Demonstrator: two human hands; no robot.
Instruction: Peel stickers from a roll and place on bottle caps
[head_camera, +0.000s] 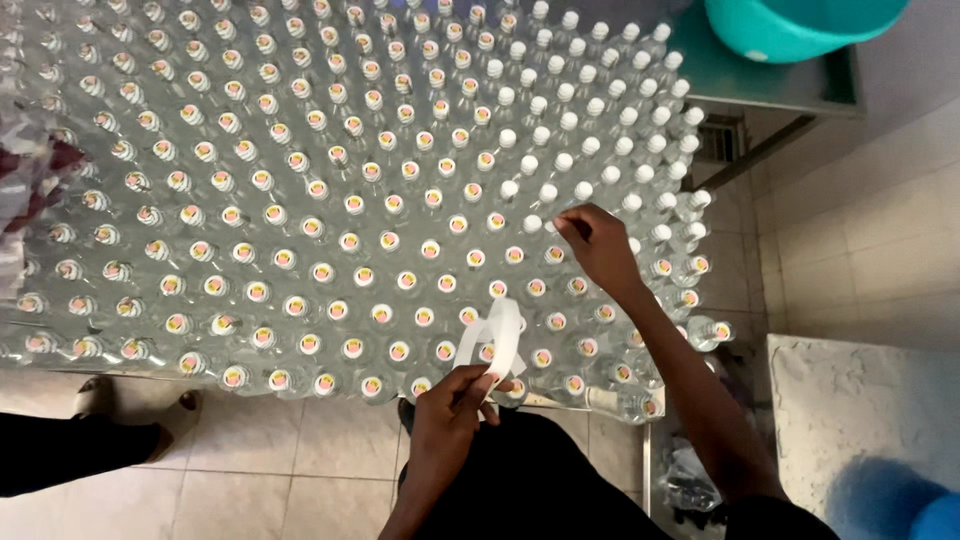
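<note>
A table is packed with several rows of clear plastic bottles, seen from above. Most caps carry a small round pink-and-yellow sticker; a band of caps toward the right is plain white. My left hand holds a curling white strip of sticker backing near the front edge of the bottles. My right hand reaches further in, its fingertips pinched over a bottle cap at the border between stickered and plain caps.
A teal plastic tub sits on a green metal stand at the top right. Another person's dark trouser leg and sandalled foot are at the lower left on the tiled floor. A white marbled slab lies at right.
</note>
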